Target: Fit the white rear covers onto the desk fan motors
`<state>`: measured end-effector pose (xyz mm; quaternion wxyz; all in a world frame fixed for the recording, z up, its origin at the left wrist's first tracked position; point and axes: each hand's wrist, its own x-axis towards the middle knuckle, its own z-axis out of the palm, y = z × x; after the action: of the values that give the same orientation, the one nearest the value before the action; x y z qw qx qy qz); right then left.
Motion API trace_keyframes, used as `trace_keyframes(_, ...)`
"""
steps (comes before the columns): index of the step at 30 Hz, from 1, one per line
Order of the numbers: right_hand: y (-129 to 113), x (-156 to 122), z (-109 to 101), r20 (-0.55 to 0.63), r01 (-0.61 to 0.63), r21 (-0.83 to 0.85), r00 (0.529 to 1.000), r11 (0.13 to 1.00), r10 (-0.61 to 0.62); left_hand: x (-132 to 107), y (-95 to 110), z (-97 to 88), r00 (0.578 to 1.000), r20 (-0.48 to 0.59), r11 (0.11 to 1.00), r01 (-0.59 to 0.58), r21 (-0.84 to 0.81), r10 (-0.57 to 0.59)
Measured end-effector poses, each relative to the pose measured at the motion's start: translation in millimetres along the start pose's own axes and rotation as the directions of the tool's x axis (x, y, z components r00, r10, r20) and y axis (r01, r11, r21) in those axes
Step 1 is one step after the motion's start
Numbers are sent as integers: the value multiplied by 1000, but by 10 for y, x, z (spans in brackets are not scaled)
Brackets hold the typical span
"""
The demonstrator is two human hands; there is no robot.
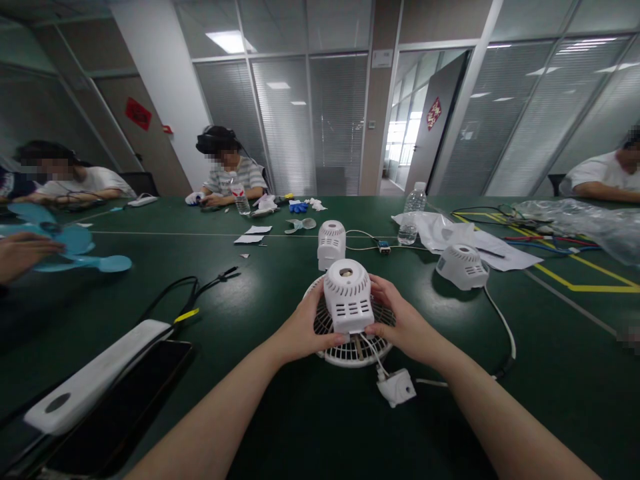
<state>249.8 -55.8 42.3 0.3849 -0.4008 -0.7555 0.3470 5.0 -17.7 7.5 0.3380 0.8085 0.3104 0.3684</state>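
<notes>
A white slotted fan motor housing (349, 293) sits over a round white fan grille (345, 357) in front of me. My left hand (305, 327) grips the housing's left side, its thumb along the lower edge. From the right, my right hand (395, 320) closes on the same housing, fingers behind and thumb at the lower front corner. Wires run from its base to a small white plastic part (397, 387) on the table. Just behind stands a second white housing (332, 241). A third white housing (463, 267) lies to the right, with a cable attached.
At left are a white power strip (95, 377) and a black phone (125, 407). Another person's hand (27, 257) holds blue fan blades (75, 240). A water bottle (413, 213), papers (510, 250) and clear plastic wrap (590, 223) lie at right. Several people sit around the green table (280, 433).
</notes>
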Motion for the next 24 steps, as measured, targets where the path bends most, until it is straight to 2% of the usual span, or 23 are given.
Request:
trace_keyframes(3, 15, 5, -4, -13, 4, 5, 1000, 1000, -4, 7, -33, -12, 1000, 7, 999, -23, -27, 24)
trace_keyframes(9, 3, 16, -6, -4, -25, 16, 1000, 1000, 25, 30, -95, -11, 999, -25, 999, -32, 33, 33)
trace_keyframes(16, -1, 15, 14, -12, -40, 20, 999, 999, 40, 35, -75, 2, 999, -27, 999, -30, 36, 30)
trace_keyframes(24, 36, 24, 22, -19, -20, 2, 1000, 1000, 20, 25, -32, -19, 999, -35, 992, 32, 126, -28)
